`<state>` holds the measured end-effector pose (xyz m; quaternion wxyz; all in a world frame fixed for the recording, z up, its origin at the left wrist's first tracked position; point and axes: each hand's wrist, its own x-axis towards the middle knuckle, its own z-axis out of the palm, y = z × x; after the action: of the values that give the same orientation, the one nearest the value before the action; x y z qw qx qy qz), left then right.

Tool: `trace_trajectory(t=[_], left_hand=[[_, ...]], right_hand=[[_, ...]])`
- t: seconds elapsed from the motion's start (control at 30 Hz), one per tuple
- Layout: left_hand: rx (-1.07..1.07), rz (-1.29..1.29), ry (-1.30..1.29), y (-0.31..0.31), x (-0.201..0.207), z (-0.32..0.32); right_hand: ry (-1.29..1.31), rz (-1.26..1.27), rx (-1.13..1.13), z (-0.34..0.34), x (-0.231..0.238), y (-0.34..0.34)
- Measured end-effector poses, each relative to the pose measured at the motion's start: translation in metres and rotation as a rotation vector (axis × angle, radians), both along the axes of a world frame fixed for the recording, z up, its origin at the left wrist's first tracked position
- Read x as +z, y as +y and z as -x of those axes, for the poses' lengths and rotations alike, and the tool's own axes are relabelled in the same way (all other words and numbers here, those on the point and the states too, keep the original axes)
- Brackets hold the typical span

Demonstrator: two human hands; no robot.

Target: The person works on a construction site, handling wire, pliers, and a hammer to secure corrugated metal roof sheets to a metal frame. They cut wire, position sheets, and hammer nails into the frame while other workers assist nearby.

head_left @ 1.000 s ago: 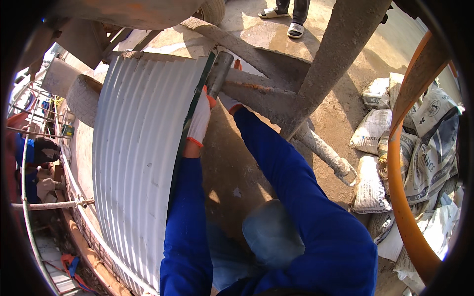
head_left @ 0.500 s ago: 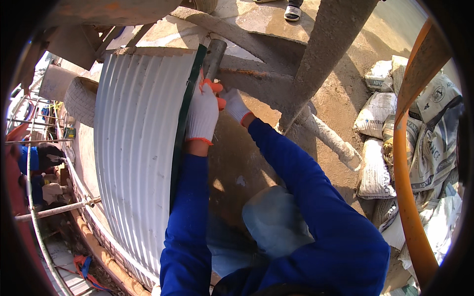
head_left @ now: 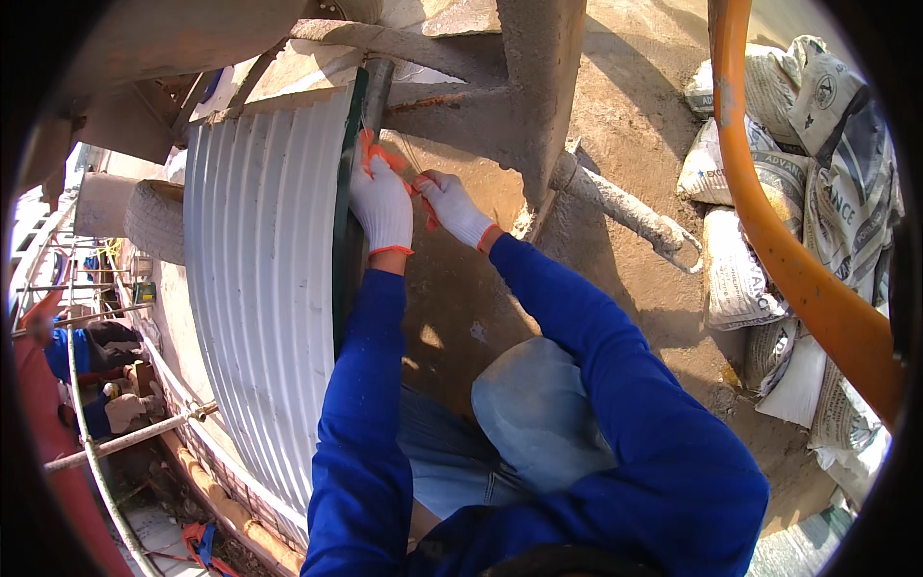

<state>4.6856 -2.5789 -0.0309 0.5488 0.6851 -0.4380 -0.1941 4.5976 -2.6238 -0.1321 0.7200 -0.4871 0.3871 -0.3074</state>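
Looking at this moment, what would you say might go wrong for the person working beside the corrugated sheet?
The gloved left hand is right beside the green edge of the corrugated sheet, so a slip might scrape it. The orange strip pinched in the right hand could slide loose if pulled hard. The rough metal frame just beyond that hand might bruise it if it jerks forward.

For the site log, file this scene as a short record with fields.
Left hand: white-gloved, by the dark green edge of the corrugated panel
Right hand: white-gloved, close beside the left
At both hands: orange material, kind unclear
Far right: piled sacks, partly hidden by a curved orange bar
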Motion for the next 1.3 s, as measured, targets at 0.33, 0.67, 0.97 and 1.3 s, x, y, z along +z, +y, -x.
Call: trace_trajectory(t=[0.33, 0.67, 0.97, 1.3], left_hand=[[-0.096, -0.238, 0.094, 0.026, -0.020, 0.004], [-0.085, -0.053, 0.452, -0.009, 0.010, -0.009], [-0.011, -0.253, -0.184, -0.002, -0.011, -0.006], [0.008, -0.194, -0.233, -0.022, -0.032, -0.004]], right_hand=[[0.147, 0.123, 0.112, 0.018, 0.028, -0.010], [0.336, 0.358, 0.088, 0.006, 0.010, -0.010], [0.202, 0.251, 0.129, 0.006, 0.033, -0.019], [0.439, 0.615, -0.107, 0.028, 0.055, 0.008]])
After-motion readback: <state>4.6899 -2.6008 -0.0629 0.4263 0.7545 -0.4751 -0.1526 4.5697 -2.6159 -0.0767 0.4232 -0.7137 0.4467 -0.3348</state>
